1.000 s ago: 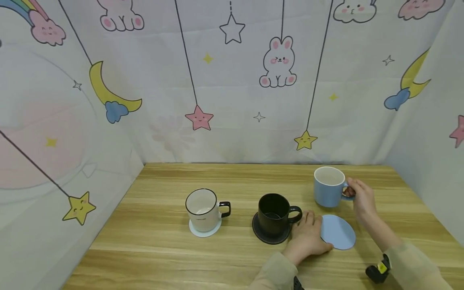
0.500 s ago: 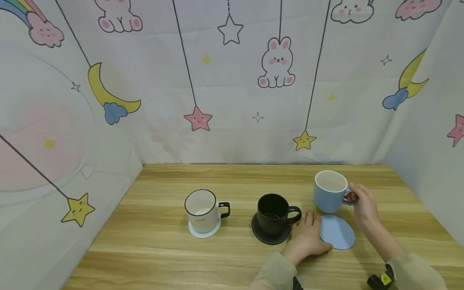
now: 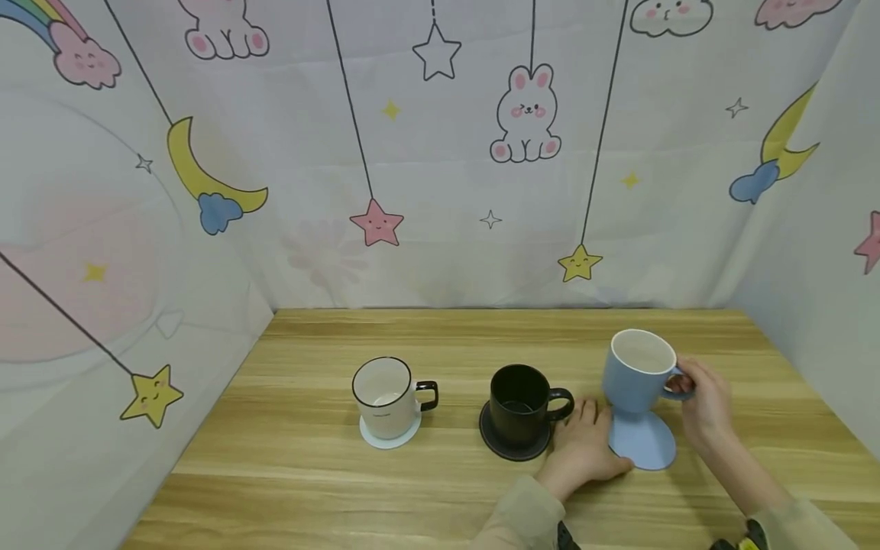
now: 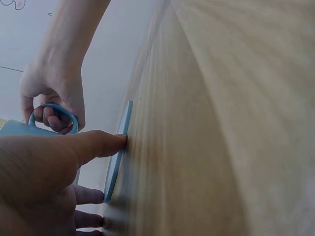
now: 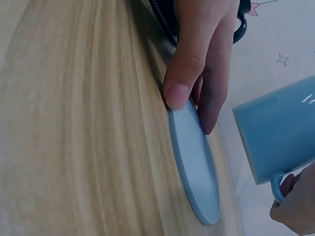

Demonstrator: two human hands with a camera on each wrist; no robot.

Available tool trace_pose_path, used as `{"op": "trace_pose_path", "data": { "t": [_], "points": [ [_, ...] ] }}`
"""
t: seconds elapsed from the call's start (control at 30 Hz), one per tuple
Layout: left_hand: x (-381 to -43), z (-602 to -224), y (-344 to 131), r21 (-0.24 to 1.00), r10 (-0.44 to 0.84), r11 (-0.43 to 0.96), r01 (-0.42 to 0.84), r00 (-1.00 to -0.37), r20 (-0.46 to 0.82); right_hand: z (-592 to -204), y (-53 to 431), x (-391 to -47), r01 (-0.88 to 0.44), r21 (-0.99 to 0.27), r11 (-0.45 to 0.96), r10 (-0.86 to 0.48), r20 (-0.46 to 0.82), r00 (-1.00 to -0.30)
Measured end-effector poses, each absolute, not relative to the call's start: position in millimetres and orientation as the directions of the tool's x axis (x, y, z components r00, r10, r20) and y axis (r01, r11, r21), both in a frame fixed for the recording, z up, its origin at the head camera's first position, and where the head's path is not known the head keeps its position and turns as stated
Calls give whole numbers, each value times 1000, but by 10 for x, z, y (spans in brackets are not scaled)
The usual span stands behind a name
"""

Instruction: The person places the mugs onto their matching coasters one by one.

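Note:
My right hand (image 3: 708,401) grips the handle of a light blue mug (image 3: 627,388) with a white inside. The mug overlaps the far part of a round blue coaster (image 3: 645,444) in the head view. A gap shows between the mug's base and the coaster (image 5: 194,162) in the right wrist view. My left hand (image 3: 583,444) rests on the wood, thumb and forefinger touching the coaster's left edge. Its fingertips lie close by a black mug (image 3: 519,401), which stands on a black coaster (image 3: 516,452) to the left.
A white mug (image 3: 383,397) with black rim and handle stands on a pale coaster (image 3: 390,441) farther left on the wooden table (image 3: 330,489). A cloth printed with stars and rabbits (image 3: 528,122) hangs behind the table and along the sides.
The right hand has brought the blue mug toward me and slightly right, from behind the blue coaster to over its far part. The left hand has stayed at the coaster's edge.

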State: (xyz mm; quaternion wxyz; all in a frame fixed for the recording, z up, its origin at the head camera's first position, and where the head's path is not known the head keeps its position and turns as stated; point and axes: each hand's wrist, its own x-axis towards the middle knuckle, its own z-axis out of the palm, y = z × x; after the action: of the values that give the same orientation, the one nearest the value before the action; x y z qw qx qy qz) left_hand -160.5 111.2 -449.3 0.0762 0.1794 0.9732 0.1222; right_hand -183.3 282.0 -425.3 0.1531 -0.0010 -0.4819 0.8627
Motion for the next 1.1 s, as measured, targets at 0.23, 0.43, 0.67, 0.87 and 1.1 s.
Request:
{"op": "trace_pose_path", "data": {
  "t": [0.23,0.43,0.67,0.87,1.1],
  "points": [
    [-1605,-4459,1114,246,361,912,328,-927,-101,-4280,2887,-1760,-214,-819,-532,186,134,-973],
    [-1606,-4454,1119,239,355,916,323,-929,-103,-4313,2915,-1700,-196,-803,-563,186,108,-977],
    [-1605,-4450,1125,246,351,916,317,-931,-105,-4354,2941,-1629,-176,-845,-504,183,95,-979],
    [-1592,-4439,1119,264,351,911,316,-931,-100,-4388,2976,-1580,-168,-822,-544,206,63,-977],
    [-1608,-4461,1116,270,357,907,322,-930,-90,-4412,3000,-1552,-167,-800,-577,184,73,-980]
  ]
}}
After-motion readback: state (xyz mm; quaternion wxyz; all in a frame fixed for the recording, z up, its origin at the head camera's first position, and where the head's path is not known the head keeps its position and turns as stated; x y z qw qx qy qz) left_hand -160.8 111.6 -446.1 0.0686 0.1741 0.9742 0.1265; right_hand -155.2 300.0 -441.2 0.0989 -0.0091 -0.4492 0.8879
